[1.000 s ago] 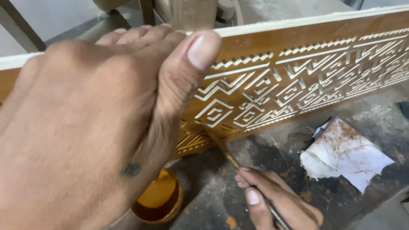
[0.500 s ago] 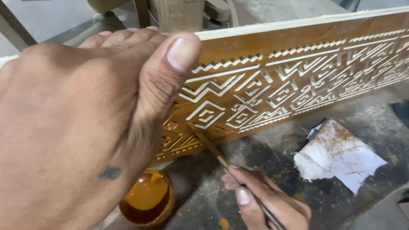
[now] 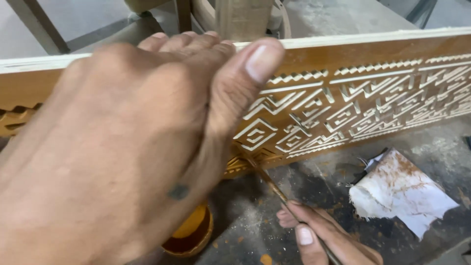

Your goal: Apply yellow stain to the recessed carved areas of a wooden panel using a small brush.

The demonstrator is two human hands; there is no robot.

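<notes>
A long carved wooden panel point(image 3: 353, 83) stands on its edge, stained amber with pale geometric grooves. My left hand point(image 3: 127, 147) grips its top edge, thumb pressed on the carved face and fingers over the back. My right hand point(image 3: 324, 235), at the bottom of the view, holds a thin brush point(image 3: 274, 189) whose tip touches the lower carved band of the panel just below my left thumb. A small bowl of amber stain point(image 3: 194, 233) sits on the floor under my left hand, partly hidden by it.
A crumpled white rag point(image 3: 402, 194) with brown stains lies on the dusty grey floor to the right. Wooden furniture legs point(image 3: 243, 17) stand behind the panel. Orange drips spot the floor near the bowl.
The view has shifted, so the panel and my left hand sit further right in the frame. The brush tip has slid lower along the carving, down toward the panel's bottom band.
</notes>
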